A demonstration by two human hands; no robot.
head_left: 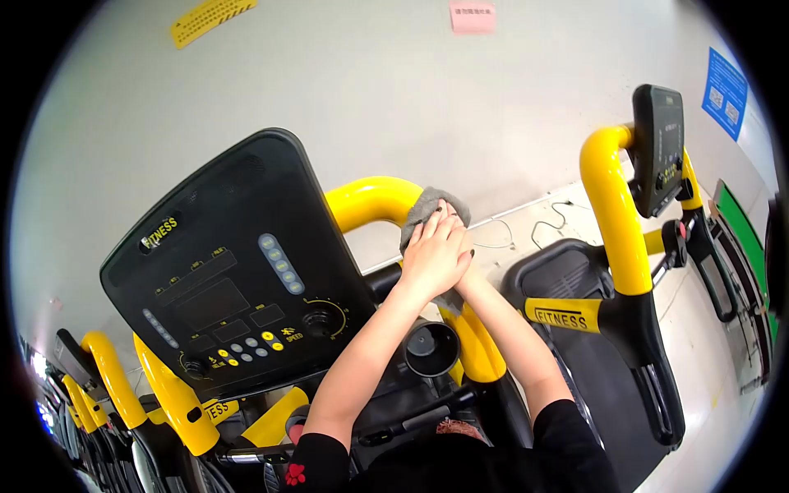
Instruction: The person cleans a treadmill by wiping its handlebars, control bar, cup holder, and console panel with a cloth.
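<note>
A grey cloth [423,207] is wrapped over the bend of the yellow handrail [374,200] on the nearest treadmill. My left hand [430,256] lies across my right hand [463,251], its fingertips curving onto the cloth. Much of the right hand is covered by the left, but its fingers also press the cloth around the rail. More grey cloth shows below the wrists. To the left of my forearms is the treadmill's black console [230,271], with buttons and dials. A black cup holder [432,348] sits just below my hands.
On the right stands another treadmill with a yellow rail [615,214] and black console [660,148]. More yellow-railed machines [111,378] line up at the lower left. Behind the console is a pale wall [329,82] with posted notices. A cable [551,222] lies on the floor.
</note>
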